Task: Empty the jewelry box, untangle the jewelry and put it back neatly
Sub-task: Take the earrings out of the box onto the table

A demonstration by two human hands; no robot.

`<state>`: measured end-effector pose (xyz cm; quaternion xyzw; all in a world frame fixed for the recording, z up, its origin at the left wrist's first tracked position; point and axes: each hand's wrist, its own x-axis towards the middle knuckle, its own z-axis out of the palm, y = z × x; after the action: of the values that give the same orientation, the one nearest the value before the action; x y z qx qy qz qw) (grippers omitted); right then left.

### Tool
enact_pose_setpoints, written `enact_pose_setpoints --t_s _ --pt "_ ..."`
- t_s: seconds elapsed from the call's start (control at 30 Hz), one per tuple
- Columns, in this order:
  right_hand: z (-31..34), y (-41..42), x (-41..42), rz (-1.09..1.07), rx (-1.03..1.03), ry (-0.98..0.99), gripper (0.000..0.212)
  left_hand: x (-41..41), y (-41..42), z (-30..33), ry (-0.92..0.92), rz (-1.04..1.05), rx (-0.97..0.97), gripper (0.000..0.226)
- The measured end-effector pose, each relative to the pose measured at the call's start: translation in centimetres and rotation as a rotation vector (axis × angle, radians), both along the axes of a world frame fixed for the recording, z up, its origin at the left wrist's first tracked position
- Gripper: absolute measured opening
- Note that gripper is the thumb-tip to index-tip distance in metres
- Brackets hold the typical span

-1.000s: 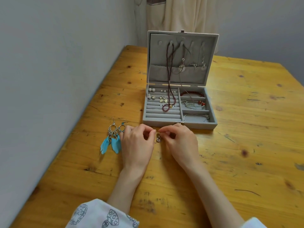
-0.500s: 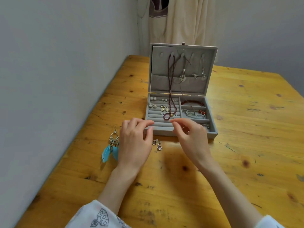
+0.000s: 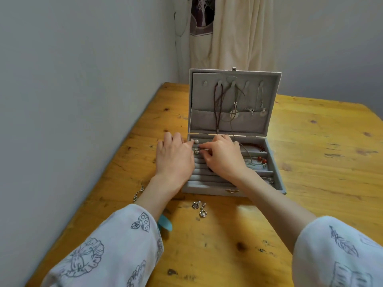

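I am still emptying the jewelry box, which stands open on the wooden table with its lid upright. Both my hands are over its ring-roll section, on the box's left side. My right hand has its fingers curled down at a small silver earring sitting in the upper rolls; it looks like a pinch, though my fingertips hide whether I truly have it. My left hand lies flat with fingers straight, its tips touching the rolls just beside that earring, holding nothing. Two pearl studs sit in the row behind. Just in front of the box, on the table, lie the silver earrings already out. Beads and a bracelet remain in the box's right-hand compartments, and necklaces hang tangled from the lid's hooks. Next, I judge, comes a gentle, straight lift so the post slips free of the velvet.
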<state>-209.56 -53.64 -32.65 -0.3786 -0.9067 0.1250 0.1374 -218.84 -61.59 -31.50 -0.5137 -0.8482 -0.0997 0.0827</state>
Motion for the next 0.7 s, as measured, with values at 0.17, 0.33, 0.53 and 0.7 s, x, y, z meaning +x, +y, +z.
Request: enact_pose_setpoints --t_s 0.17,0.33,0.53,0.7 --pt "-0.3 -0.1 -0.2 0.035 0.007 0.049 0.029 0.0 0.1 -0.6 0.041 -0.009 0.014 0.032" --pt "0.0 0.2 -0.8 0.008 -0.109 0.138 0.025 -0.4 0.4 -0.4 -0.063 0.001 0.085 0.028" --pt "0.4 0.2 -0.4 -0.005 -0.263 0.188 0.014 -0.5 0.0 0.3 -0.195 -0.002 0.088 0.018" --pt "1.3 -1.2 2.4 0.024 -0.261 0.307 0.011 0.3 -1.9 1.7 -0.447 -0.039 0.146 0.012"
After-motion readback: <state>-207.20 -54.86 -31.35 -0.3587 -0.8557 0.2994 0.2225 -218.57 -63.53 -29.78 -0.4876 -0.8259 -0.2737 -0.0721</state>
